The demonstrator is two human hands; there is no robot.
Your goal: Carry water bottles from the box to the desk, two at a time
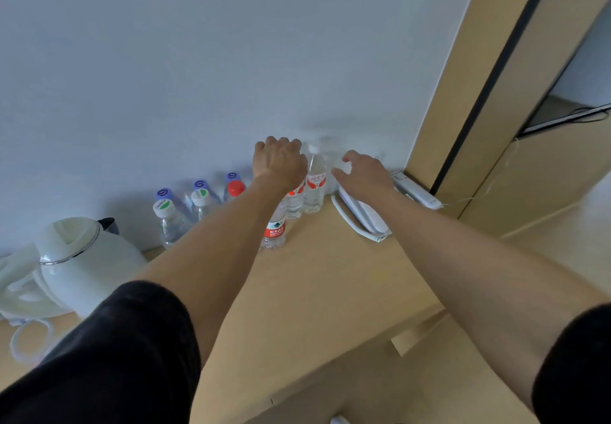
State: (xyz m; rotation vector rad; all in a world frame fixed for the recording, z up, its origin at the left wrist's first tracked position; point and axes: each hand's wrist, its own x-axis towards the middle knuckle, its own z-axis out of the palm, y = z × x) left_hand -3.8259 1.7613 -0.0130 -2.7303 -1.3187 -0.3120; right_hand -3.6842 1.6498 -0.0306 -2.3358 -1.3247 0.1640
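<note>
Left hand (281, 162) curled over a bottle top beside the white-capped bottle (314, 180), grip hidden, right hand (365, 174) with fingers apart right of that bottle, bottles upright on desk (330, 274), telephone (362, 215) adjacent.

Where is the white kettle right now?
In the head view, the white kettle stands at the desk's far left, left of the row of water bottles along the wall.
</note>
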